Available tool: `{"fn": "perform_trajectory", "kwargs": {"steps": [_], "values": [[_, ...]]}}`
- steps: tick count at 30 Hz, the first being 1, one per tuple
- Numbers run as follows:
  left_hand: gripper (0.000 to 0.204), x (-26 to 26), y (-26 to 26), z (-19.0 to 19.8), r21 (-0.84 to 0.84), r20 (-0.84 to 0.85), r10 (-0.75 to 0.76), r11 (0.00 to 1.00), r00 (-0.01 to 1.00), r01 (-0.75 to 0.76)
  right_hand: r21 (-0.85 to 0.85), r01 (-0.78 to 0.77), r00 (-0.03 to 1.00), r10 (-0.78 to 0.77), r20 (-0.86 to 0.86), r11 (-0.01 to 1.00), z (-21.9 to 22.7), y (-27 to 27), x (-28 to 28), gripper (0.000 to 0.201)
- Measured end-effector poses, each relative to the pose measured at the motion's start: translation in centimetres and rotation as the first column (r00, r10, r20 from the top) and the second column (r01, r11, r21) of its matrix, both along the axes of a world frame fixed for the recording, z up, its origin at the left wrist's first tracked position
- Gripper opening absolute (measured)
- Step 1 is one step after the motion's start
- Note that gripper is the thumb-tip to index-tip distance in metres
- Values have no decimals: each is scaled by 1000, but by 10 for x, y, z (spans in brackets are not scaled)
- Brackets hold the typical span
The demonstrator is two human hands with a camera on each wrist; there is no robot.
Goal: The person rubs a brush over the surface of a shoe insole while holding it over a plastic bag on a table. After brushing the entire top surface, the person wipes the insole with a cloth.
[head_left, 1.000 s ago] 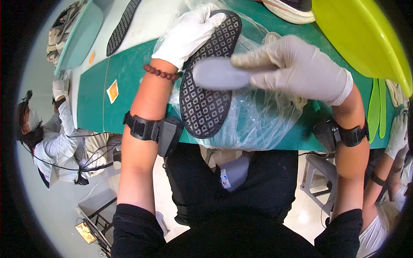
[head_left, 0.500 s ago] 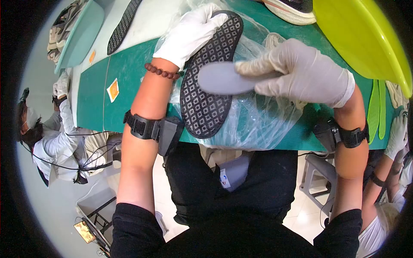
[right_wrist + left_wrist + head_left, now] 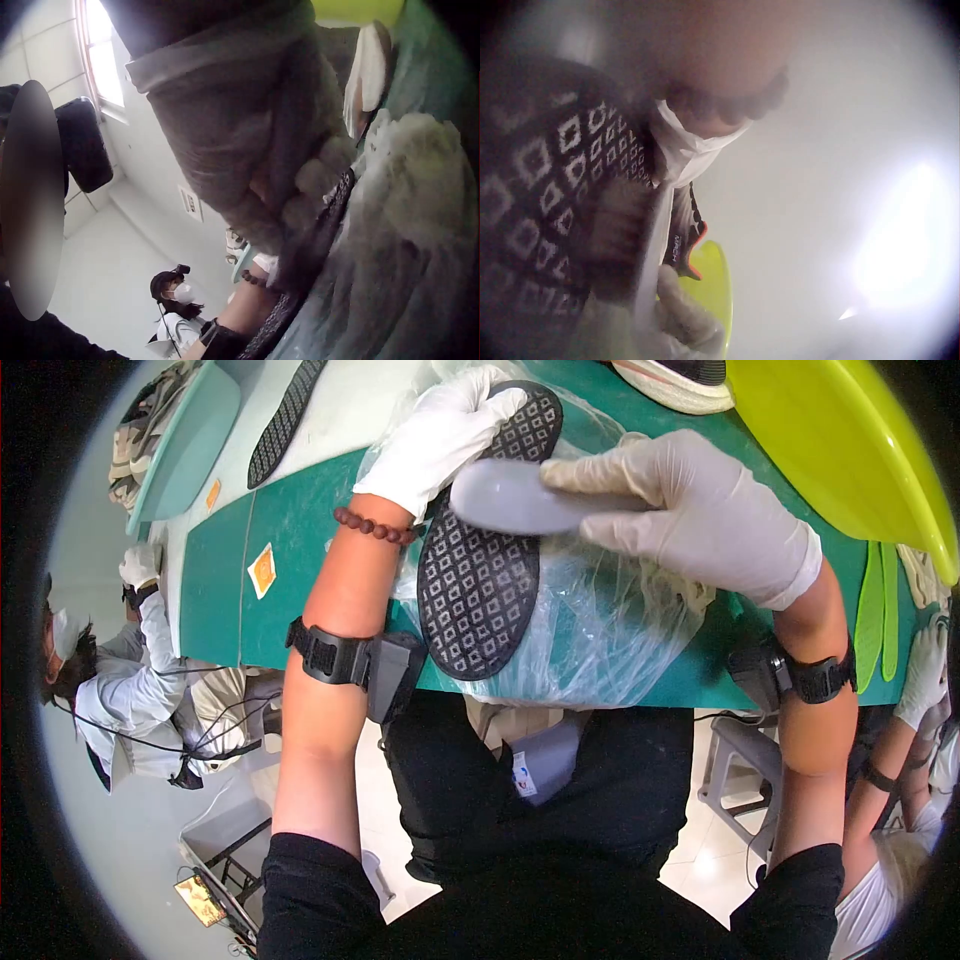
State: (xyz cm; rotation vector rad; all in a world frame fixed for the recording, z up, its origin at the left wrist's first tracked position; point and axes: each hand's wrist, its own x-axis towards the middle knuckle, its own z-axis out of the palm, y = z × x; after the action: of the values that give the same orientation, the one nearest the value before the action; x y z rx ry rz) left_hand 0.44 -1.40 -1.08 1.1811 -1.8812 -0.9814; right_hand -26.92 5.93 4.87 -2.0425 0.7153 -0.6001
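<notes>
A black shoe sole with a white diamond pattern lies at a slant over crumpled clear plastic. My gloved left hand grips its far end, thumb over the patterned face. Between the thumb and fingers of my gloved right hand is a scrub brush with a smooth grey back, laid across the sole's upper half. In the left wrist view its bristles face the diamond pattern, right at the surface. The right wrist view shows the sole edge-on, with the brush largely hidden by the glove.
A lime-green basin stands at the right, near a shoe and green insoles. Another dark sole and a teal basin holding shoes are at the left. An orange-printed packet lies on the green tabletop. Other people sit at both sides.
The brush in my right hand has shifted slightly toward me, then back up the sole toward my left hand. The left hand and sole have hardly moved.
</notes>
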Motion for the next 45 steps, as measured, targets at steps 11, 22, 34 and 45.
{"fn": "perform_trajectory", "kwargs": {"steps": [11,22,34,45], "values": [[32,-4,9,8,46,37,27,999,999,-28,13,-21,997,22,-74,1000,3,2,0,44],[30,2,1,-2,70,85,60,995,995,-66,56,-32,996,37,-80,998,-1,-12,-2,43],[29,-4,9,9,-88,268,119,991,956,-98,116,-129,990,135,-45,985,-8,-14,-6,42],[30,-4,8,9,10,119,60,998,991,-61,169,-246,966,256,-39,954,0,-6,-4,45]]}}
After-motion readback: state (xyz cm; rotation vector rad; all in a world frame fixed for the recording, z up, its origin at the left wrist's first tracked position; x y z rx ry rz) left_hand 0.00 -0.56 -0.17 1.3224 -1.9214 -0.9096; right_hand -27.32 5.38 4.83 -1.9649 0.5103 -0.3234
